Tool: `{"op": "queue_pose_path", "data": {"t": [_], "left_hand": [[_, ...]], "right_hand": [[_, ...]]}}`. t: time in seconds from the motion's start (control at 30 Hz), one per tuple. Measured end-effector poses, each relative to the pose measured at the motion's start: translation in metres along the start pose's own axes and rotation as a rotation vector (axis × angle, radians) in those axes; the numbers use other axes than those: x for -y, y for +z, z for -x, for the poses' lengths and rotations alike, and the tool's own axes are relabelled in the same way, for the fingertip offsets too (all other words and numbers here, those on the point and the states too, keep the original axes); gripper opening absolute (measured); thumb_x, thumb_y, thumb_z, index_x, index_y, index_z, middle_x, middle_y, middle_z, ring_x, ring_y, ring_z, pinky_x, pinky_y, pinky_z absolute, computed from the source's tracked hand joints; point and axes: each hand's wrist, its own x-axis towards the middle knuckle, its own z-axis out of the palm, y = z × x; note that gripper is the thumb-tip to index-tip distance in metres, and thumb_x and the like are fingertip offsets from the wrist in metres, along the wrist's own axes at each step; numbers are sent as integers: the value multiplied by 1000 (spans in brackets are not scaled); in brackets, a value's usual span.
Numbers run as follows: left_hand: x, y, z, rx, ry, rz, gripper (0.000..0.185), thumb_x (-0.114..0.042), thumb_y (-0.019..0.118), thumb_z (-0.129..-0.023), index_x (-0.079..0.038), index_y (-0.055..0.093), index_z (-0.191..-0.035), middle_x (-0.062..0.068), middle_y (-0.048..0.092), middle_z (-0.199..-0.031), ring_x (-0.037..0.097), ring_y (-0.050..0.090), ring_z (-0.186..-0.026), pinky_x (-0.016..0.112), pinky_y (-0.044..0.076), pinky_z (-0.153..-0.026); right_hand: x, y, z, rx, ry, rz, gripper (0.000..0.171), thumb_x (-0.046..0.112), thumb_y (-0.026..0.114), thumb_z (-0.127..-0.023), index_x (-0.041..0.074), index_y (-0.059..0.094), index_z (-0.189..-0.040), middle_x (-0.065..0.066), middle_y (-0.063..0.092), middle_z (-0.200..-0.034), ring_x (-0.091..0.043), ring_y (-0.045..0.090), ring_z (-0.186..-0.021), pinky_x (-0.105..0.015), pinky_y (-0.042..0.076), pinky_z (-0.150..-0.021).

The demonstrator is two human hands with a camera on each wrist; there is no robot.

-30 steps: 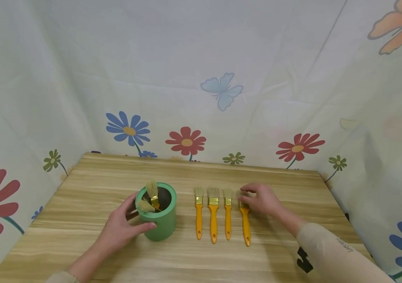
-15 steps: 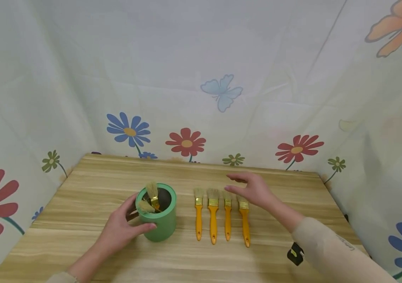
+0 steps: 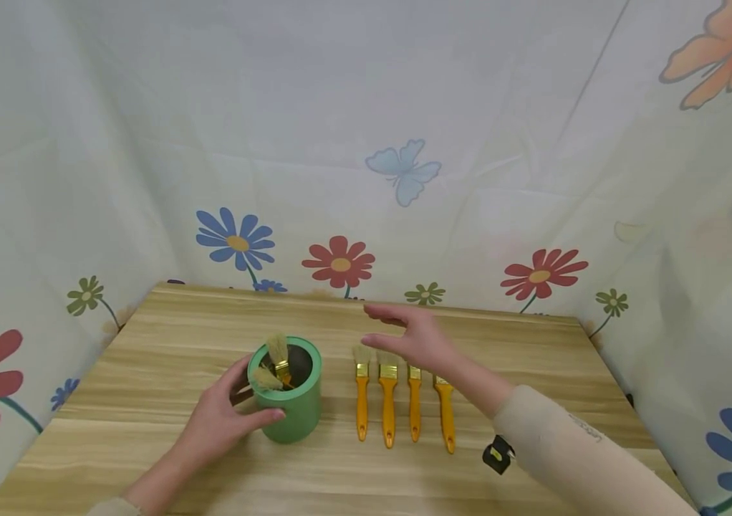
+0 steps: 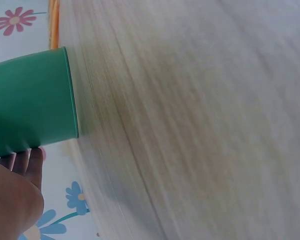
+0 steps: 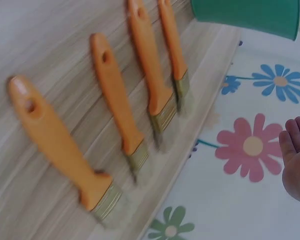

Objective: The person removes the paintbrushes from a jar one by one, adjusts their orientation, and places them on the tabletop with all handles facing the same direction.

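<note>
The left hand (image 3: 220, 423) curls around the side of a smooth, matte green cylindrical cup (image 3: 289, 394), thumb and fingers pressed to its wall. The cup stands upright on the pale wood-grain counter (image 3: 147, 358) and holds two bristle brushes (image 3: 276, 362). The right hand (image 3: 414, 340) hovers open, fingers straight and spread, above the bristle ends of four paintbrushes (image 3: 388, 398). These lie side by side, just right of the cup, with glossy orange handles, brass-coloured ferrules and pale bristles pointing away from the person.

Matt wood-grain table (image 3: 147, 344), brass-ferruled brushes (image 3: 388, 401)
</note>
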Motion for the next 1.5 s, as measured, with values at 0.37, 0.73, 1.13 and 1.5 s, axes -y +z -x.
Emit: {"op": "queue_pose_path", "data": {"t": [0.37,0.73,1.13,1.5], "left_hand": [[-2,0,-1,3,-16,2,99,-39,97,-79,-18,44,-161,12,59,-153,36,58,-139,56,55,-110],[-3,-1,-1,13,-13,-2,98,-39,96,-81,-20,44,-161,11,59,-154,37,57,-140,58,55,-110],[-4,-1,-1,6,15,6,95,-37,96,-81,-19,46,-160,12,61,-151,35,58,-138,56,56,-109],[-3,-1,0,5,9,16,96,-35,97,-81,-20,45,-160,11,60,-152,33,59,-138,55,56,-109]], "right_hand": [[33,28,-22,57,-85,-39,63,36,86,-94,20,63,-151,6,66,-148,-22,59,-140,-38,51,-118],[52,53,-35,116,-173,-41,65,34,85,-95,18,60,-153,3,64,-150,-16,58,-141,-36,50,-118],[61,71,-43,135,-222,-26,63,29,86,-94,15,63,-151,1,65,-149,-14,61,-137,-31,52,-115],[59,83,-48,107,-272,36,50,25,84,-96,14,70,-142,1,73,-138,-11,66,-129,-26,54,-111]]}}
